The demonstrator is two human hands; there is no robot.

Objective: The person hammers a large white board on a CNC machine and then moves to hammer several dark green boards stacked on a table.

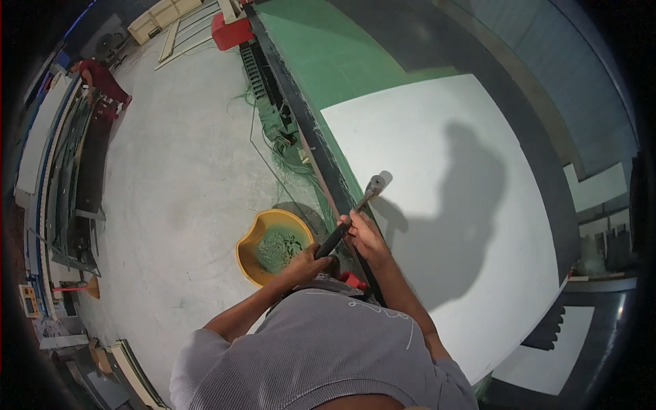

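I hold a ratchet wrench (370, 190) slantwise across the dark edge of the machine bed, its metal head up and its black handle down toward my body. My left hand (305, 264) is closed round the lower end of the handle. Higher up, at the top of the grip, my right hand (366, 240) has its fingers round the tool. The wrench head shows over a large white sheet (410, 137) that lies flat on the green bed. Whether the head touches the sheet, I cannot tell.
A yellow tub (247, 240) with green shavings stands on the floor at my left. Green strands hang along the machine's edge (287, 140). A red box-shaped part (231, 31) sits farther up it. At the far left another person (102, 80) bends over stacked panels (65, 171).
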